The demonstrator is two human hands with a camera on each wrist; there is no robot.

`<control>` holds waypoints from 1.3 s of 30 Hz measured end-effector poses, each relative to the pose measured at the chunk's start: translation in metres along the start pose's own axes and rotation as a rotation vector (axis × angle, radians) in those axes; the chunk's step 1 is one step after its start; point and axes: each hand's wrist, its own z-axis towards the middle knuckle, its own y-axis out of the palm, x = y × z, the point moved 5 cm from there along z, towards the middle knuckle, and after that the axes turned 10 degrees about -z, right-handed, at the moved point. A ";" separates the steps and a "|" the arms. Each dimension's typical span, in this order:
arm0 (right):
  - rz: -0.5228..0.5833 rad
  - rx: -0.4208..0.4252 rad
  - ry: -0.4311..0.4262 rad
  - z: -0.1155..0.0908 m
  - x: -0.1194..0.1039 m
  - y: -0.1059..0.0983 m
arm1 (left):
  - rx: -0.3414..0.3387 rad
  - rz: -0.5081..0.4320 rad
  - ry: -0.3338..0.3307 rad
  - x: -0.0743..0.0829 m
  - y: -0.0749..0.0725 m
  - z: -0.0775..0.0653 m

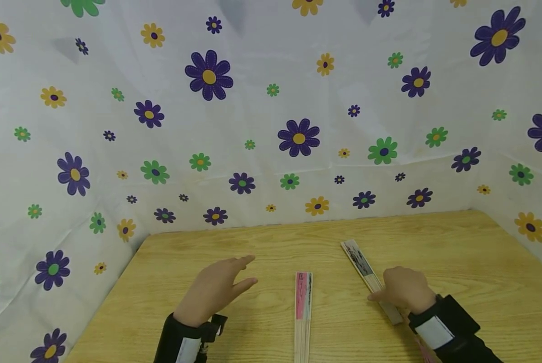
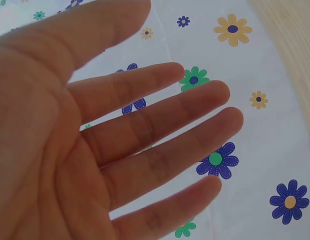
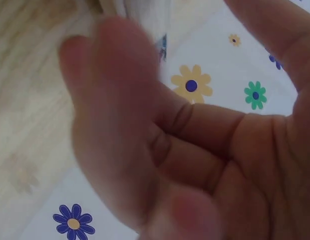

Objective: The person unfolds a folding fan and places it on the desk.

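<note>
A folded hand fan with a grey and black painted end lies slantwise at the right, a pink tassel trailing near its lower end. My right hand holds this fan around its middle, thumb along the left side and curled fingers at the right. In the right wrist view the fan shows behind the blurred fingertips. A second folded fan, pink at its top with pale ribs, lies upright in view between both hands. To its left, my left hand hovers over the table, fingers extended, palm bare in its wrist view.
A wood-grain table carries both fans. A white sheet printed with purple, green and yellow flowers hangs behind it and along both sides. Dark wrist bands with camera mounts sit on both wrists.
</note>
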 end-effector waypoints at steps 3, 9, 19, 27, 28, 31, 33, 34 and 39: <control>0.015 0.009 -0.001 0.001 0.000 0.002 | 0.009 0.002 0.000 0.000 0.000 -0.001; 0.009 0.008 -0.016 0.003 -0.001 0.005 | 0.009 -0.006 -0.008 -0.001 0.000 -0.002; -0.036 -0.045 -0.002 0.002 0.000 0.009 | -0.017 -0.005 -0.012 0.001 0.003 -0.002; 0.031 -0.050 0.004 0.005 0.002 0.010 | -0.042 -0.010 -0.015 0.003 0.005 0.000; 0.049 -0.040 -0.007 0.005 0.002 0.009 | -0.043 -0.009 -0.014 0.004 0.005 0.000; 0.091 -0.002 -0.045 0.005 0.003 0.007 | -0.046 -0.003 -0.008 0.005 0.006 0.001; 0.107 0.032 -0.071 0.005 0.003 0.004 | -0.047 -0.002 0.004 0.007 0.007 0.001; 0.116 0.047 -0.084 0.004 0.003 0.002 | -0.046 0.000 0.013 0.009 0.007 0.001; 0.162 0.114 -0.098 0.000 0.006 -0.014 | -0.053 0.051 0.094 0.021 0.014 0.001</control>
